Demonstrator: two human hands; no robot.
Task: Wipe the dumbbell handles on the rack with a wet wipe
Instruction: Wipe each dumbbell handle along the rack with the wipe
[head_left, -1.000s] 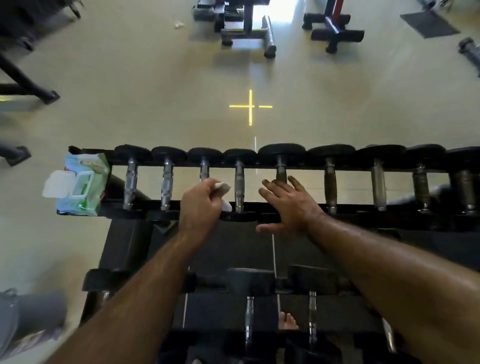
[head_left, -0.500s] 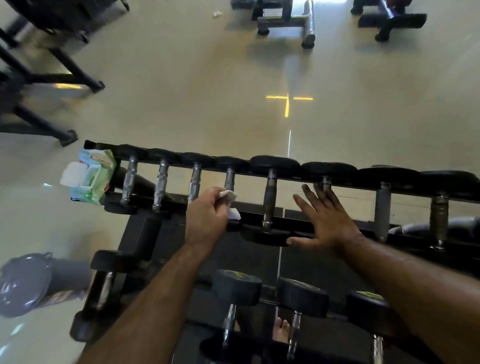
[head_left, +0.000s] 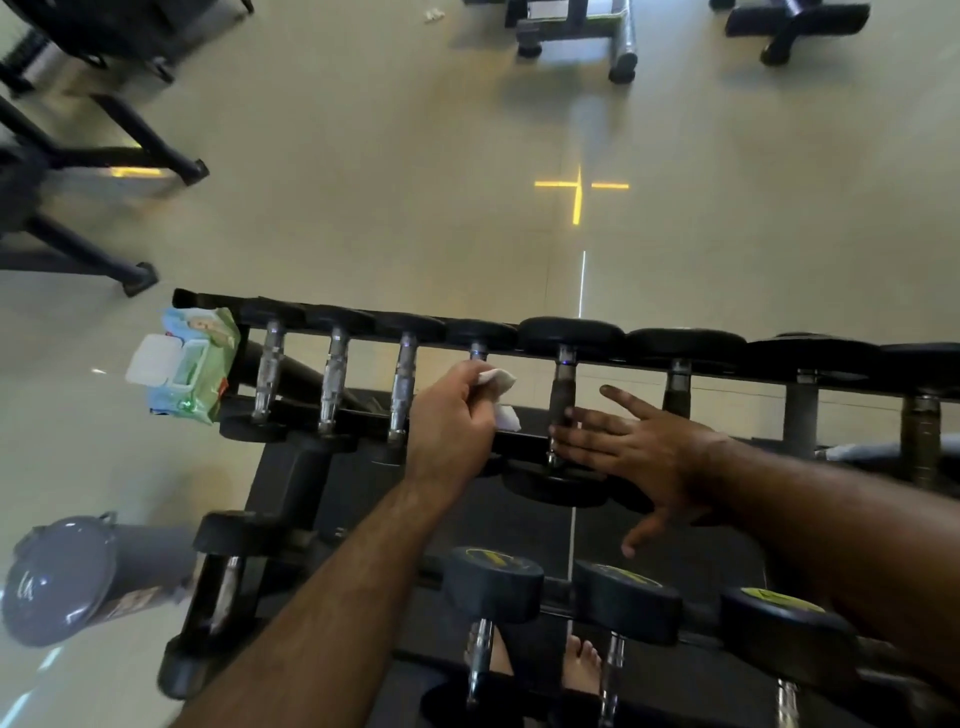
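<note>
A black rack (head_left: 519, 447) carries a top row of dumbbells with chrome handles and black heads. My left hand (head_left: 452, 421) is closed around a white wet wipe (head_left: 501, 397) and wraps the fourth handle from the left (head_left: 478, 351), of which only the top shows. Just right of it, my right hand (head_left: 634, 449) lies flat with spread fingers, touching the lower end of the fifth handle (head_left: 563, 384). Three handles (head_left: 335, 379) stand bare to the left of my left hand.
An open green wet-wipe pack (head_left: 189, 364) sits on the rack's left end. A grey lidded bin (head_left: 67, 577) stands on the floor at lower left. More dumbbells (head_left: 493, 584) fill the lower tier. Gym machine frames (head_left: 576, 31) stand across the floor. My bare feet (head_left: 582, 665) show under the rack.
My left hand has moved from the third handle's side to the fourth handle with the wipe. My right hand slid left onto the fifth handle's base. The view shifted left.
</note>
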